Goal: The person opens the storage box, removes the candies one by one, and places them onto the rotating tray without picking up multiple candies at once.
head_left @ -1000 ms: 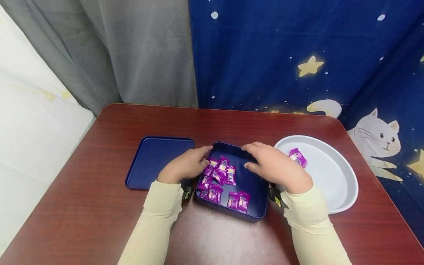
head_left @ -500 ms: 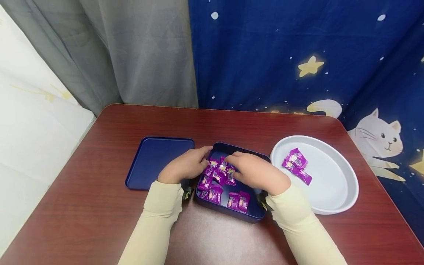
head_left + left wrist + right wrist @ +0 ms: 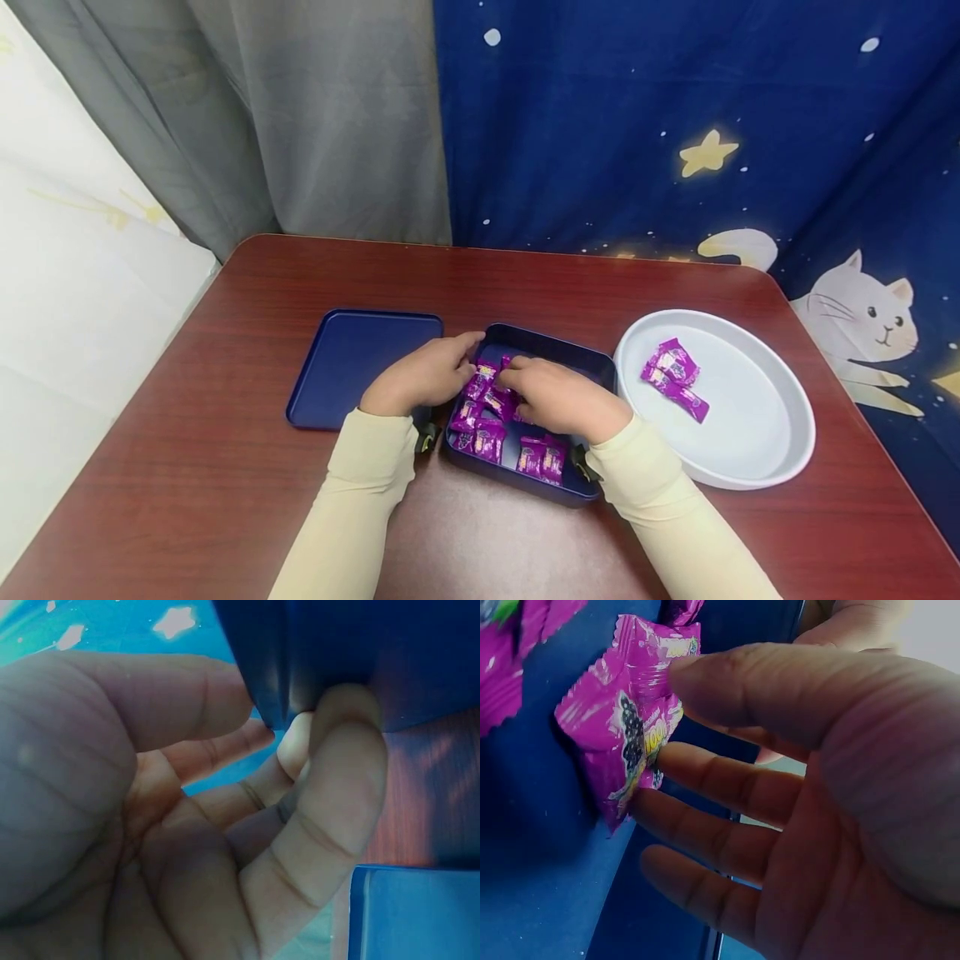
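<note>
A dark-blue rectangular box (image 3: 517, 477) holds several purple candy packets (image 3: 490, 442), bunched mostly along its left side, with two at the front. My left hand (image 3: 420, 377) grips the box's left wall; in the left wrist view its thumb (image 3: 195, 701) and bent fingers (image 3: 337, 787) meet the blue wall. My right hand (image 3: 566, 400) reaches into the box over the bunched packets. Seen from the right wrist, its thumb and fingers pinch purple wrappers (image 3: 619, 731) with a dark berry print. The index finger is mostly hidden behind the thumb.
A flat dark-blue lid (image 3: 356, 358) lies left of the box. To the right, a white oval tray (image 3: 750, 450) sits close beside the box with a few purple packets (image 3: 675, 367) at its left side. All rest on a reddish-brown table (image 3: 187, 467), with curtains behind.
My right hand has moved left from the box's right rim to the packets inside, uncovering more packets on the white tray. My left hand keeps its place at the left wall.
</note>
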Demonstrator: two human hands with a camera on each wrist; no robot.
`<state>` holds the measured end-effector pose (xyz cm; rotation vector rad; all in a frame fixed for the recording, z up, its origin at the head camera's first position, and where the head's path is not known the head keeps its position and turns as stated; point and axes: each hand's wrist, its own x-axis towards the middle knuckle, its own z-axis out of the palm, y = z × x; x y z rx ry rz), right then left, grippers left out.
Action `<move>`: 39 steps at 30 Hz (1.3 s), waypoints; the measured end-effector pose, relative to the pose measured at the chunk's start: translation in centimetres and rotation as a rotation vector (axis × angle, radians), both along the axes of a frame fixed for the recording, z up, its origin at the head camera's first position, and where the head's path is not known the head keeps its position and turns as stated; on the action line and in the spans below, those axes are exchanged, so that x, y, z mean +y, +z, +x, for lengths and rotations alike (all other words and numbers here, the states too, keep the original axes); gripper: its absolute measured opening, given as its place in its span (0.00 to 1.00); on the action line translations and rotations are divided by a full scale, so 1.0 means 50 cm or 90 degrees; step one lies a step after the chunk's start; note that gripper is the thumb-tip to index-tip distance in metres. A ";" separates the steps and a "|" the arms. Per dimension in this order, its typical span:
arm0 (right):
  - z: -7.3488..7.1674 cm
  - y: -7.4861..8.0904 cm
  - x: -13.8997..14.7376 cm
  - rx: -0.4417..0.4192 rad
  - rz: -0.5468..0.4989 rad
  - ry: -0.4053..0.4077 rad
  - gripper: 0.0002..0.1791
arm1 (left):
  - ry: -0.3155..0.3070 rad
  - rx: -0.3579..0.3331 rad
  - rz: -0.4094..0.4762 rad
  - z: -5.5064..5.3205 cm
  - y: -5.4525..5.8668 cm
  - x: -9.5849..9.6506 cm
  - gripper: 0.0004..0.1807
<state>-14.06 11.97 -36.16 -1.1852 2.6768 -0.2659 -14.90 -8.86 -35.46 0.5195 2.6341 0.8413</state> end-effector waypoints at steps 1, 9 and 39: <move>0.000 -0.002 0.000 -0.001 0.001 -0.006 0.15 | 0.001 -0.001 0.000 0.000 0.000 0.000 0.29; 0.000 -0.008 0.002 -0.014 0.015 -0.047 0.16 | 0.001 -0.002 0.000 0.001 0.002 0.000 0.29; 0.000 0.019 0.010 -0.055 0.060 -0.085 0.05 | 0.003 -0.004 0.003 -0.003 0.003 -0.003 0.29</move>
